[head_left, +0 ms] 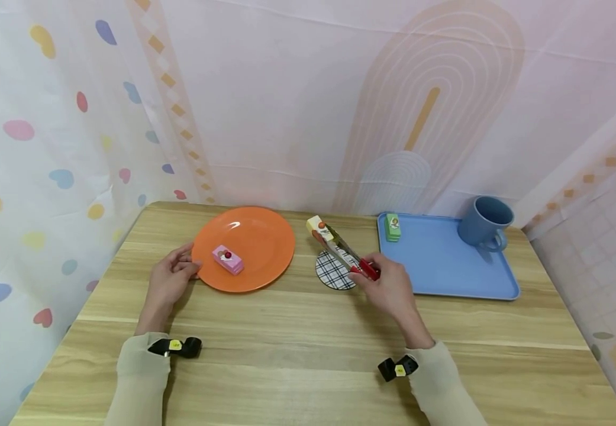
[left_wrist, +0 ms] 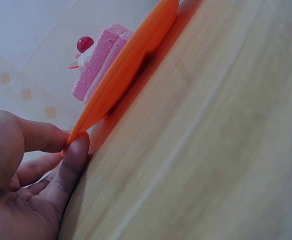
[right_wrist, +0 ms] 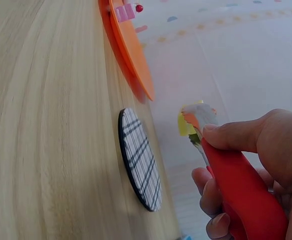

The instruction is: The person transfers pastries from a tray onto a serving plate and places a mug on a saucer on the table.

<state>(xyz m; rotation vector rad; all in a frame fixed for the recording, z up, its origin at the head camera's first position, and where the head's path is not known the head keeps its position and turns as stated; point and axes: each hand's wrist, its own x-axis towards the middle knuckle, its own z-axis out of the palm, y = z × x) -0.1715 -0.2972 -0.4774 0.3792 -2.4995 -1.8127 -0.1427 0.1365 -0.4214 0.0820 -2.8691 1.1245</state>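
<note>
My left hand point(head_left: 171, 278) pinches the rim of an orange plate point(head_left: 265, 248) between thumb and fingers, as the left wrist view shows. On that plate lies a pink toy cake slice point(head_left: 228, 260) topped with white cream and a red cherry. My right hand point(head_left: 391, 285) grips red-handled metal tongs point(head_left: 365, 269). Their tips clasp a pale yellow toy cake slice point(head_left: 315, 226) with an orange-red topping. The tongs and slice are held up over the table, above a round black-and-white checked coaster point(head_left: 331, 273), which they partly cover in the head view.
At the right is a blue tray point(head_left: 435, 269) bearing a green toy cake slice point(head_left: 393, 228) at its back left corner and a blue mug point(head_left: 486, 222) at its back right. A patterned curtain point(head_left: 286, 106) hangs behind the wooden table point(head_left: 286, 355).
</note>
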